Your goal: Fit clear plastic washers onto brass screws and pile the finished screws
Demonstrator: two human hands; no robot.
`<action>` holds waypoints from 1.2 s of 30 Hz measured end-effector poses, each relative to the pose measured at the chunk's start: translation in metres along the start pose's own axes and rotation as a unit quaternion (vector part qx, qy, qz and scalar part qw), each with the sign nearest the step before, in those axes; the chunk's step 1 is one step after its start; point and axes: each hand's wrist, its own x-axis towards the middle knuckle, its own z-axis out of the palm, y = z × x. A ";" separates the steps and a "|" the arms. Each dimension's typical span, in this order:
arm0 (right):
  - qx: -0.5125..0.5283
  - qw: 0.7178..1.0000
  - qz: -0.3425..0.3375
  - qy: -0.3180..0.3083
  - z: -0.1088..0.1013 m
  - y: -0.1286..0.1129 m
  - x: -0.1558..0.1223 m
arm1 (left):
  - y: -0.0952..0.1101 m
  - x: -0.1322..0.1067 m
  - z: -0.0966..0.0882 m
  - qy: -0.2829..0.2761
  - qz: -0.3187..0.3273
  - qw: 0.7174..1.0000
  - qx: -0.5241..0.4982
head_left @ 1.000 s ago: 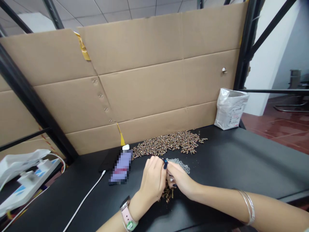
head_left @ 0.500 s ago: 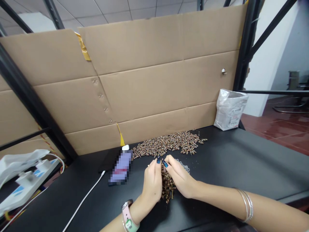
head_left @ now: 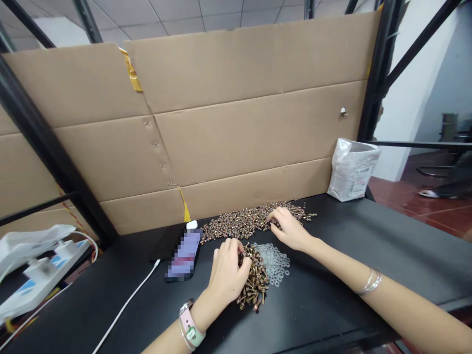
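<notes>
My left hand [head_left: 229, 270] rests against the left side of a near pile of brass-coloured bolts [head_left: 254, 285]. Its fingers curl over the bolts, and a gap shows between them and the thumb. Beside this pile, to its right, lie clear flat washers [head_left: 275, 264]. My right hand [head_left: 291, 231] reaches to the front edge of a long far pile of small coppery fasteners [head_left: 236, 223]. Its bent fingers and thumb look slightly apart over that pile; the fingertips are partly hidden, and I see nothing held in them.
A phone [head_left: 185, 255] with a blurred screen lies left of the hands, near a white cable [head_left: 127, 307]. On the far left is a power strip [head_left: 44, 278]. A cardboard wall [head_left: 239, 132] closes the back. A white plastic bag [head_left: 352, 172] stands at the back right.
My hands were together above the bolts and have separated. The right one moved away to the far pile, uncovering the washers; the left turned down onto the bolts.
</notes>
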 end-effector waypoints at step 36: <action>0.506 0.832 0.174 -0.144 0.004 -0.087 -0.019 | 0.007 -0.007 -0.010 0.061 0.125 0.990 0.010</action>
